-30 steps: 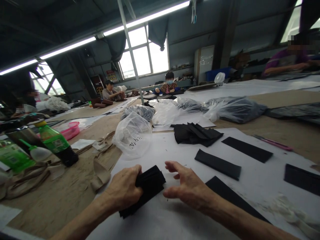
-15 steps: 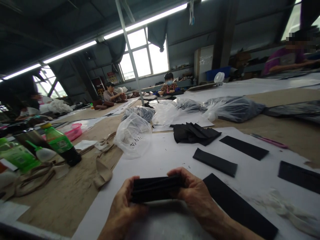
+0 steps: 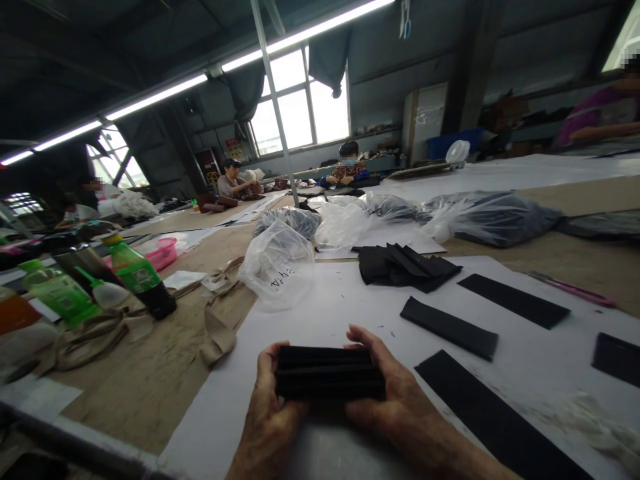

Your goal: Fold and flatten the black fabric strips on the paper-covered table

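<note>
Ahead, I see a dim workshop [image 3: 380, 100] with a bright paned window [image 3: 299, 110]; nearer stretches a brown worktable [image 3: 155, 360], partly covered by white paper [image 3: 320, 303]. Over that paper, the left hand [image 3: 267, 407] and right hand [image 3: 395, 393] clasp a layered black stack [image 3: 327, 375], fingers gripping both ends.

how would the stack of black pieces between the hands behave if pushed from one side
The stack of black pieces would probably slide apart in layers, since lines along its near side mark separate pieces. It seems fairly stiff, spanning from the left hand to the right hand without obvious sag.
</note>
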The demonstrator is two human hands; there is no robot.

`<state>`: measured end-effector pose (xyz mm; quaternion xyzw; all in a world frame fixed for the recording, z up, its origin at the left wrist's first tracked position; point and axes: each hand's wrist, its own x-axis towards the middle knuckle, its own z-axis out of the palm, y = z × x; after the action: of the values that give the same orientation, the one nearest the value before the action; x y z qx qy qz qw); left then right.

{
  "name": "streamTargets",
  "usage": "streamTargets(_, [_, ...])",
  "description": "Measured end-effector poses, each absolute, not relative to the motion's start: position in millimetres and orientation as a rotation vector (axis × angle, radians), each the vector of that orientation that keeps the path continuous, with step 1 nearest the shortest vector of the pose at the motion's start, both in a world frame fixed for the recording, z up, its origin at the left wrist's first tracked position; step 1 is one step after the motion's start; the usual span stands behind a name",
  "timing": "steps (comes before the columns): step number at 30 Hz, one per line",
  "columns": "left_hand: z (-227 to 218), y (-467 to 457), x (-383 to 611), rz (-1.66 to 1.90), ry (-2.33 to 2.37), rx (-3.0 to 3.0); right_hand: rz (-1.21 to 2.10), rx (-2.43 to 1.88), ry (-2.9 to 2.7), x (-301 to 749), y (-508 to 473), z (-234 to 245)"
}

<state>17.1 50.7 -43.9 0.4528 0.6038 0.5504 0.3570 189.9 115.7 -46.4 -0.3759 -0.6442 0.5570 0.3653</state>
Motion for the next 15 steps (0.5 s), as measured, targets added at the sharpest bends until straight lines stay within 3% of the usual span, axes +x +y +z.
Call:
streamTargets(9, [-48.5, 51.7, 5.0, 1.363, 1.612, 1.319, 0.883, -0.787, -1.89, 192.8, 119.6, -49.7])
streamTargets(15, [-55.1, 52.4, -4.5, 1.361, 1.613, 1.385, 0.693, -0.664, -1.942, 190.2, 118.4, -49.4])
